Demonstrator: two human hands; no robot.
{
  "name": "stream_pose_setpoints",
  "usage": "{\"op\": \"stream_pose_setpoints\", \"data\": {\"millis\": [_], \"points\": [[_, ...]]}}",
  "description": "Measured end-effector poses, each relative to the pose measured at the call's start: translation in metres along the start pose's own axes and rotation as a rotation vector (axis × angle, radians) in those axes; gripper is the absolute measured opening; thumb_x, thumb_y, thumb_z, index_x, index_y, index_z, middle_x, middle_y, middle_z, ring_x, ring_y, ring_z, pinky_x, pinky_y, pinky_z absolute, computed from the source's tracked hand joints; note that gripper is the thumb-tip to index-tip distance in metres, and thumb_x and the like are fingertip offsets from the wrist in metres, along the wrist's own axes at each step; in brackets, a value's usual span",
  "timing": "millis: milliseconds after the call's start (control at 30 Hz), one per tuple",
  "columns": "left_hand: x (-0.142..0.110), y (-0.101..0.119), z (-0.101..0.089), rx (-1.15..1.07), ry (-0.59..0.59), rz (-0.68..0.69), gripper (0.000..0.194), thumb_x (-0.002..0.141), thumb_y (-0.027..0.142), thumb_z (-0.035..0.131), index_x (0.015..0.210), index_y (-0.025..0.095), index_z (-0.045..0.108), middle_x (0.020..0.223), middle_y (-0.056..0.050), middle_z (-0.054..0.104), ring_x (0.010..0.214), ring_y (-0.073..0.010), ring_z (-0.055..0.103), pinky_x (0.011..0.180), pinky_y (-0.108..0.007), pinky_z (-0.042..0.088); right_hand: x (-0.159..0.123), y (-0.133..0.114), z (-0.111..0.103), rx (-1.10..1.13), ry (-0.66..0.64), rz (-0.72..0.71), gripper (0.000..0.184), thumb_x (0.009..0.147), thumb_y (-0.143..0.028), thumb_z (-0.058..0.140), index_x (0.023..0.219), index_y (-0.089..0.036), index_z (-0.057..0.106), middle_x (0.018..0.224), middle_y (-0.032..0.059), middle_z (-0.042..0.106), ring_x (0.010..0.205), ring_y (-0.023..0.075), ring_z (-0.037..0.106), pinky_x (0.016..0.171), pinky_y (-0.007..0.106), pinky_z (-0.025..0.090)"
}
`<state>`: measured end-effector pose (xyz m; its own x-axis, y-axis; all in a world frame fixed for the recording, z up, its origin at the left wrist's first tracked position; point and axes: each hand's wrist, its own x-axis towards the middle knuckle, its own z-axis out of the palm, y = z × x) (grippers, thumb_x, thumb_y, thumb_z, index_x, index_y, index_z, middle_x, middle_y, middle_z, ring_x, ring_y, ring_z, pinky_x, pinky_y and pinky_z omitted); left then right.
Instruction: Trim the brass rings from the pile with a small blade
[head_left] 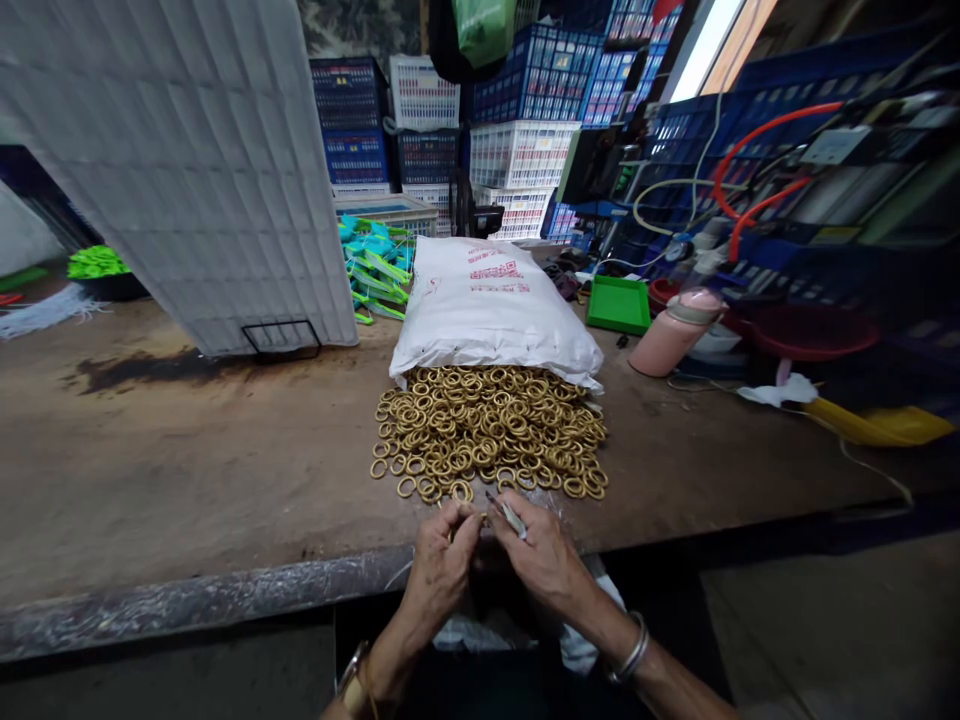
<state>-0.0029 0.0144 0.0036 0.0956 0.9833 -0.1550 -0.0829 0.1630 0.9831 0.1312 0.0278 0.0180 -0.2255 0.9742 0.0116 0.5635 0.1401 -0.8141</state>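
Note:
Many brass-coloured rings (495,430) lie heaped on the table, spilling from the mouth of a white sack (487,310). Just in front of the heap, over the table's near edge, both hands work close together. My left hand (444,550) is closed in a pinch, and a bit of brass-coloured ring shows between its fingers, mostly hidden. Closed around a small knife (510,517) with a dark tip and a pale wrapped handle is my right hand (547,560). The knife's tip points left, towards the left fingertips.
A grey ribbed panel (187,170) stands on the left, with green and teal plastic pieces (375,265) beside it. Right of the sack are a green tray (619,305), a pink bottle (675,330) and a red basin (814,330). Stacked crates (525,155) rise behind.

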Motion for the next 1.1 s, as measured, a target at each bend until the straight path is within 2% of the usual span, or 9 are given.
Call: {"op": "stream_pose_setpoints", "data": {"millis": [167,367,500,733,900,1100], "points": [[-0.004,0.003,0.0,-0.225,-0.091,-0.172,0.025,0.076,0.04,0.053,0.082,0.017,0.05,0.055,0.005,0.048,0.038,-0.0044,0.04,0.033,-0.013,0.026,0.001,0.0,0.0,0.093,-0.013,0.081,0.025,0.082,-0.038,0.038,0.067,-0.019,0.046,0.059,-0.0041,0.047,0.057,0.0101,0.043,0.053,0.02,0.033],[-0.004,-0.005,0.002,-0.283,-0.139,-0.192,0.026,0.075,0.041,0.054,0.075,0.015,0.05,0.058,0.004,0.05,0.038,-0.0039,0.042,0.032,-0.013,0.027,0.005,0.003,0.002,0.096,-0.013,0.112,0.027,0.08,-0.037,0.041,0.062,-0.019,0.045,0.055,-0.0042,0.046,0.054,0.0101,0.041,0.052,0.021,0.032],[-0.004,-0.006,0.003,-0.286,-0.172,-0.212,0.031,0.075,0.044,0.053,0.068,0.015,0.049,0.052,0.004,0.047,0.036,-0.0033,0.039,0.032,-0.013,0.025,0.005,0.003,0.002,0.15,-0.041,0.114,0.024,0.079,-0.035,0.041,0.064,-0.018,0.047,0.054,-0.0042,0.046,0.054,0.01,0.042,0.052,0.021,0.033],[-0.006,-0.004,0.005,-0.41,-0.164,-0.243,0.029,0.073,0.044,0.057,0.072,0.015,0.049,0.054,0.005,0.048,0.038,-0.003,0.04,0.036,-0.014,0.024,0.009,0.007,0.001,0.203,-0.021,0.091,0.025,0.081,-0.034,0.039,0.066,-0.017,0.05,0.059,-0.0027,0.05,0.056,0.0098,0.045,0.054,0.021,0.035],[-0.006,-0.002,0.004,-0.432,-0.147,-0.244,0.025,0.075,0.04,0.055,0.077,0.016,0.049,0.058,0.004,0.05,0.04,-0.0035,0.042,0.036,-0.014,0.023,0.006,0.017,0.001,0.074,-0.033,0.077,0.027,0.083,-0.032,0.034,0.063,-0.019,0.047,0.055,-0.0022,0.05,0.052,0.0106,0.045,0.05,0.021,0.034],[-0.002,0.0,0.003,-0.381,-0.108,-0.204,0.027,0.077,0.042,0.052,0.073,0.016,0.047,0.056,0.004,0.048,0.039,-0.0037,0.039,0.033,-0.013,0.023,-0.005,0.022,0.001,-0.19,-0.06,-0.042,0.017,0.074,-0.013,0.037,0.071,-0.021,0.052,0.055,-0.0028,0.052,0.05,0.011,0.046,0.049,0.021,0.03]]}}
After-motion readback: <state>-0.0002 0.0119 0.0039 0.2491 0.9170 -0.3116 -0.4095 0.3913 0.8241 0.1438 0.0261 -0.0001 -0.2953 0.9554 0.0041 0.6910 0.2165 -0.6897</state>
